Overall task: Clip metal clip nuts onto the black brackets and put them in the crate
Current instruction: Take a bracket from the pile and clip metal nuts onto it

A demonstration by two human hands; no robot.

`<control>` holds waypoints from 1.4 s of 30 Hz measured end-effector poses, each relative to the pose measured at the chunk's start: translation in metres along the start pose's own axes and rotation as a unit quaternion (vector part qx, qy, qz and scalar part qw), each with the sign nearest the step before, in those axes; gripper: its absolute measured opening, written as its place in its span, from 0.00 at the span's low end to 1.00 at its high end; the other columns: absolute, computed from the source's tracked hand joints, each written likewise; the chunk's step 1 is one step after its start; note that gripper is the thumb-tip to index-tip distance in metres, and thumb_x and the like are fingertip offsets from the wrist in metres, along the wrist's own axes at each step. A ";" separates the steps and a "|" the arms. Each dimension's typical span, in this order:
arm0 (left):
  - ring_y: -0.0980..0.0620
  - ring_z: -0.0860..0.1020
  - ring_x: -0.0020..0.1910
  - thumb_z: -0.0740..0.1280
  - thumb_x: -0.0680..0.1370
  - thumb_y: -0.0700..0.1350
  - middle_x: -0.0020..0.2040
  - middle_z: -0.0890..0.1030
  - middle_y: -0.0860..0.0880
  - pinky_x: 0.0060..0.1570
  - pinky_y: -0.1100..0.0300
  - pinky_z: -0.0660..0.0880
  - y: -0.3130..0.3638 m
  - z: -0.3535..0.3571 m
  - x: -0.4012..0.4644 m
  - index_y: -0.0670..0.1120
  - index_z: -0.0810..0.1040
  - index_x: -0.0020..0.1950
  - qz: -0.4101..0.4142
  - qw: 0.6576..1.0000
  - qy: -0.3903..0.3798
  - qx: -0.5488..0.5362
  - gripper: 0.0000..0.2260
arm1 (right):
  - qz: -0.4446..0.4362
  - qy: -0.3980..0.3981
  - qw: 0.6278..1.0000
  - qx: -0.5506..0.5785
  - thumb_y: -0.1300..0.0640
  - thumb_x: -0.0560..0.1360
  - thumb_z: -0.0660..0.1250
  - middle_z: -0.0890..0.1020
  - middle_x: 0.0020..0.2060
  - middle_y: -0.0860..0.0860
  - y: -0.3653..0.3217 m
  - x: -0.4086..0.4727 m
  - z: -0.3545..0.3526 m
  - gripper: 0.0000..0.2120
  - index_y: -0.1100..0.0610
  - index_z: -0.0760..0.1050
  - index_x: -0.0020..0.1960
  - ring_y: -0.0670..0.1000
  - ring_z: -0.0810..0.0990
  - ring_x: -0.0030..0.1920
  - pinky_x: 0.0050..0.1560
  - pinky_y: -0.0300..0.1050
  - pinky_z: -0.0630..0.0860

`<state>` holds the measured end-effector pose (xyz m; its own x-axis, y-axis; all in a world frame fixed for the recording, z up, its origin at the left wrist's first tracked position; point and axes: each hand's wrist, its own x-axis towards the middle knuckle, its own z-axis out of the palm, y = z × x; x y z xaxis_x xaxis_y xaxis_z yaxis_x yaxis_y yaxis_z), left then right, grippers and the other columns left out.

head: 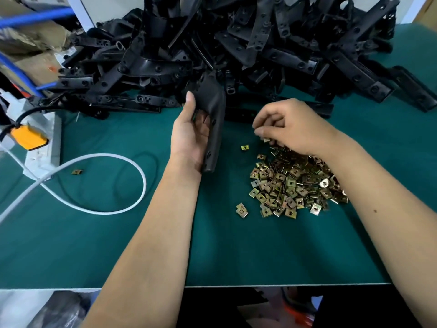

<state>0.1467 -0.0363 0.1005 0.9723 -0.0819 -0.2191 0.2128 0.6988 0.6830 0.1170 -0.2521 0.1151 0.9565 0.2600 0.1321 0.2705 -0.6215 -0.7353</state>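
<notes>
My left hand [190,133] grips a black bracket [212,114] upright above the green mat, thumb on its left side and fingers behind it. My right hand [290,126] hovers over the far end of a heap of brass-coloured clip nuts [295,185], its curled fingertips pinching a clip nut [266,139]. A big pile of black brackets [236,50] fills the back of the table. Single clip nuts lie loose at the heap's left [245,147] and front [242,210], and one far left [76,171]. No crate is in view.
A white cable [99,185] loops across the left of the green mat [260,252]. An orange-topped device [29,137] and cardboard boxes [30,36] with blue hoses sit at the left edge. The table's front edge runs along the bottom.
</notes>
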 end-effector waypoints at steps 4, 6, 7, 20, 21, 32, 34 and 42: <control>0.57 0.80 0.34 0.65 0.83 0.53 0.35 0.81 0.54 0.39 0.64 0.79 -0.006 0.006 0.004 0.47 0.80 0.44 0.001 0.993 -0.018 0.120 0.13 | -0.001 0.074 0.995 0.069 0.60 0.78 0.74 0.87 0.39 0.46 0.015 -0.003 0.001 0.06 0.49 0.85 0.50 0.43 0.86 0.39 0.36 0.29 0.76; 0.61 0.79 0.33 0.65 0.84 0.48 0.32 0.79 0.56 0.41 0.67 0.79 -0.009 0.009 0.008 0.47 0.77 0.47 -0.006 0.988 -0.034 0.148 0.08 | -0.004 0.094 0.992 0.089 0.61 0.78 0.74 0.88 0.41 0.44 0.017 -0.005 0.001 0.08 0.47 0.85 0.50 0.43 0.86 0.42 0.38 0.33 0.79; 0.62 0.78 0.31 0.66 0.83 0.46 0.31 0.78 0.57 0.40 0.68 0.78 -0.010 0.009 0.009 0.49 0.76 0.46 -0.008 0.985 -0.041 0.165 0.07 | 0.001 0.100 0.990 0.100 0.62 0.78 0.74 0.88 0.42 0.44 0.017 -0.005 0.001 0.09 0.47 0.85 0.50 0.43 0.86 0.43 0.39 0.36 0.80; 0.46 0.77 0.47 0.66 0.82 0.32 0.45 0.78 0.45 0.59 0.50 0.74 0.029 0.008 -0.001 0.43 0.71 0.54 0.199 0.969 -0.077 0.122 0.07 | 0.010 0.091 0.959 0.269 0.69 0.80 0.68 0.88 0.45 0.56 0.011 -0.008 -0.001 0.12 0.59 0.83 0.60 0.54 0.87 0.43 0.39 0.39 0.81; 0.45 0.75 0.49 0.66 0.82 0.33 0.45 0.76 0.44 0.59 0.47 0.73 0.030 0.007 -0.001 0.42 0.70 0.56 0.212 0.969 -0.058 0.115 0.08 | 0.007 0.087 0.958 0.274 0.69 0.80 0.68 0.88 0.45 0.57 0.010 -0.008 0.000 0.12 0.59 0.83 0.59 0.54 0.87 0.43 0.38 0.40 0.81; 0.53 0.79 0.52 0.72 0.76 0.40 0.51 0.80 0.47 0.60 0.52 0.76 -0.008 0.010 -0.007 0.41 0.65 0.69 0.313 0.754 -0.158 0.556 0.25 | 0.054 0.143 0.942 0.300 0.66 0.79 0.71 0.89 0.45 0.54 0.006 -0.006 0.010 0.06 0.60 0.81 0.55 0.54 0.88 0.46 0.38 0.42 0.82; 0.56 0.80 0.49 0.77 0.73 0.45 0.50 0.81 0.51 0.53 0.62 0.76 -0.015 0.012 -0.009 0.43 0.66 0.68 0.314 0.725 -0.180 0.586 0.29 | 0.052 0.184 0.942 0.277 0.64 0.77 0.74 0.89 0.44 0.51 0.006 -0.004 0.013 0.05 0.57 0.84 0.51 0.49 0.87 0.47 0.43 0.41 0.82; 0.56 0.80 0.46 0.85 0.63 0.51 0.47 0.81 0.52 0.47 0.61 0.76 -0.011 0.009 -0.007 0.49 0.65 0.66 0.303 0.704 -0.185 0.615 0.39 | 0.051 0.210 0.931 0.295 0.62 0.74 0.77 0.89 0.43 0.50 0.001 -0.002 0.022 0.07 0.50 0.88 0.45 0.46 0.86 0.46 0.49 0.40 0.80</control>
<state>0.1383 -0.0493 0.1010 0.8314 -0.3711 0.4136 -0.5497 -0.4405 0.7098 0.1131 -0.2366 0.0997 0.9656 -0.1666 0.1995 0.1883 -0.0809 -0.9788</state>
